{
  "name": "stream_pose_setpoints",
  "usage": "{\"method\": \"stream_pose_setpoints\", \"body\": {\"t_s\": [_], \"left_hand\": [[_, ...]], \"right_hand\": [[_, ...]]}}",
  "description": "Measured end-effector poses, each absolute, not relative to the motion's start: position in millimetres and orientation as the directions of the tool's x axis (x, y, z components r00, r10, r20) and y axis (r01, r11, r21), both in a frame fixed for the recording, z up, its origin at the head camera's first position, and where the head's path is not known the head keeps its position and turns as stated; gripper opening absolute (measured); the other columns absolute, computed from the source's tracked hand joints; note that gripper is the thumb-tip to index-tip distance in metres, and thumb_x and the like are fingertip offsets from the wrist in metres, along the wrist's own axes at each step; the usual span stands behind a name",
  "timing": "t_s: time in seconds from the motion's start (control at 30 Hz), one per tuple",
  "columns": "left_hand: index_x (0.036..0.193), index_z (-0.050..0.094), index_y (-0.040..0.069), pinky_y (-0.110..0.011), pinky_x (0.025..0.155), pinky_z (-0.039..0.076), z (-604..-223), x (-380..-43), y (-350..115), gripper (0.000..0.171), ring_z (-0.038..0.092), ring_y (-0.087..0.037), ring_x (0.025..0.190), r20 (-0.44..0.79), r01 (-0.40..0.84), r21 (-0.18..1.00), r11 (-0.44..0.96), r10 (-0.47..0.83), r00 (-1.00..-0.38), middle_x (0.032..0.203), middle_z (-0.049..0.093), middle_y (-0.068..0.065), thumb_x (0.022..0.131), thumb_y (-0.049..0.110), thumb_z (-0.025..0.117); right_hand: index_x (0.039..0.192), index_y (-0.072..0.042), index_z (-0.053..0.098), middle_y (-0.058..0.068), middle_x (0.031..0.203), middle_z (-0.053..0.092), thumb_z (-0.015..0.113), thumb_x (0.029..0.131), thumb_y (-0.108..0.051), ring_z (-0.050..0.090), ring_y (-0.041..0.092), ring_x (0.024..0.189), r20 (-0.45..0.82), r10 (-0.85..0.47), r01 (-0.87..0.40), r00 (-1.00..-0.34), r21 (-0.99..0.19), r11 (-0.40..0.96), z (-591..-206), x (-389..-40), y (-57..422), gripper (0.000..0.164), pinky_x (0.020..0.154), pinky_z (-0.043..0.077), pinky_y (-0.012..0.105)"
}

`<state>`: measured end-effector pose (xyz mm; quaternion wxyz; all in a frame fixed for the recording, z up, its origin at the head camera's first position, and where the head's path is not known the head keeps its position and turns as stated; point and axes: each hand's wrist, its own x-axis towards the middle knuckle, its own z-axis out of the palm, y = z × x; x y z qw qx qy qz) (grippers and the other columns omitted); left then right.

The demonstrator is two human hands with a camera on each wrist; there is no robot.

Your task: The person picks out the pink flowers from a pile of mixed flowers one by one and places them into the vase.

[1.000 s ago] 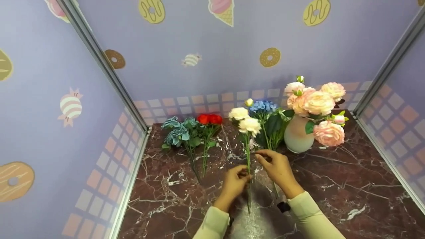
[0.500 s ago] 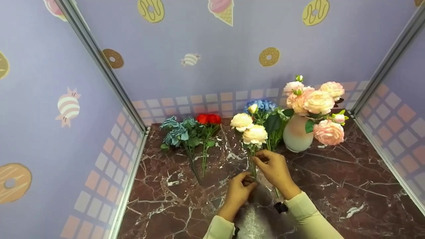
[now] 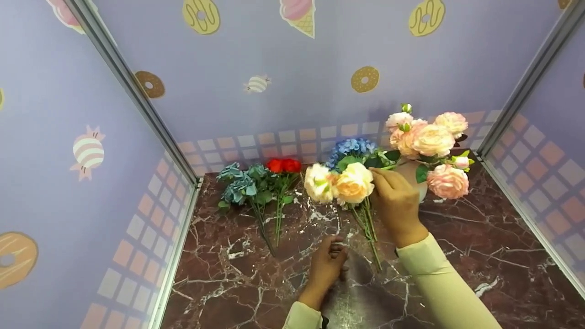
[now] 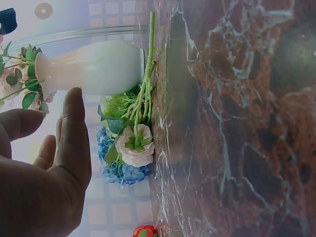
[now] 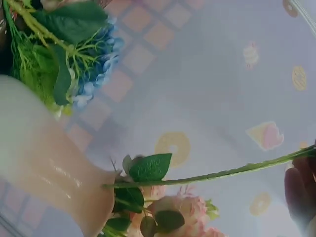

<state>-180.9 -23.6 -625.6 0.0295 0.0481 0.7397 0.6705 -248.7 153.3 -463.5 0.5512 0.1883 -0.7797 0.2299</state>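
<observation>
My right hand (image 3: 397, 201) pinches the stem (image 5: 232, 172) of the cream flowers (image 3: 354, 183). Their blooms tip to the left in the head view. The stem's cut end lies at the mouth of the white-and-pink vase (image 5: 54, 168), as the right wrist view shows. Pink peony-like flowers (image 3: 434, 139) stand in that vase, which my right hand partly hides in the head view. My left hand (image 3: 327, 267) hovers low over the marble-patterned table, holding nothing. In the left wrist view its thumb and fingers are apart, in front of the vase.
Blue hydrangeas (image 3: 352, 148) and a pale pink flower (image 4: 137, 147) lie left of the vase, stems toward me. Further left lie red flowers (image 3: 283, 165) and teal flowers (image 3: 242, 180). Patterned walls (image 3: 292, 105) enclose the table at the back and sides.
My left hand has let go of the cream flowers' stem. My right hand has moved up and right to the vase, turning the stem from upright to sideways, blooms leftward.
</observation>
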Motion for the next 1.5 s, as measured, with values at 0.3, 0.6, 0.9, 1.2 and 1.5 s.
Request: {"method": "stream_pose_setpoints", "body": {"t_s": [0.3,0.6,0.9,1.2,1.5], "left_hand": [[0.128,0.061,0.019,-0.061,0.074,0.062,-625,-181,-22,0.027,0.071,-0.015,0.091,-0.007,0.005,0.996,0.089,0.140,-0.990,0.113,0.071,-0.008,0.101,0.020,0.065],[0.128,0.062,0.021,-0.059,0.074,0.063,-628,-176,-23,0.028,0.072,-0.011,0.092,-0.002,0.013,0.991,0.133,0.112,-0.994,0.115,0.072,-0.006,0.101,0.013,0.063],[0.128,0.062,0.019,-0.040,0.066,0.065,-629,-180,-22,0.029,0.072,-0.015,0.091,0.043,0.064,0.974,0.216,0.100,-0.994,0.111,0.073,-0.007,0.099,0.013,0.064],[0.125,0.063,0.028,-0.024,0.064,0.061,-632,-175,-25,0.029,0.072,-0.012,0.091,0.032,0.052,0.948,0.313,0.069,-0.997,0.109,0.073,0.001,0.099,0.015,0.065],[0.126,0.063,0.026,-0.025,0.072,0.062,-631,-179,-26,0.028,0.070,-0.008,0.094,0.035,0.053,0.950,0.308,0.064,-0.997,0.111,0.073,0.001,0.099,0.017,0.065]], "right_hand": [[0.100,-0.001,0.078,0.014,0.097,0.079,0.075,0.084,0.006,0.073,0.034,0.083,0.954,-0.015,-0.566,-0.298,-0.164,0.808,-462,-252,154,0.017,0.075,0.061,0.046],[0.096,-0.002,0.078,0.013,0.092,0.078,0.074,0.085,0.005,0.072,0.033,0.078,0.965,-0.015,-0.523,-0.263,-0.129,0.842,-459,-248,157,0.012,0.067,0.059,0.046],[0.097,-0.001,0.077,0.015,0.092,0.077,0.071,0.088,0.002,0.072,0.036,0.079,0.942,0.011,-0.458,-0.335,-0.173,0.872,-463,-262,166,0.011,0.067,0.059,0.051],[0.093,0.004,0.069,0.024,0.086,0.071,0.068,0.090,-0.002,0.068,0.045,0.075,0.887,0.165,-0.309,-0.430,-0.317,0.897,-460,-289,177,0.007,0.063,0.055,0.057],[0.084,0.006,0.063,0.029,0.076,0.062,0.056,0.100,-0.013,0.061,0.053,0.071,0.790,0.251,-0.086,-0.559,-0.356,0.931,-431,-314,186,0.027,0.062,0.049,0.065]]}}
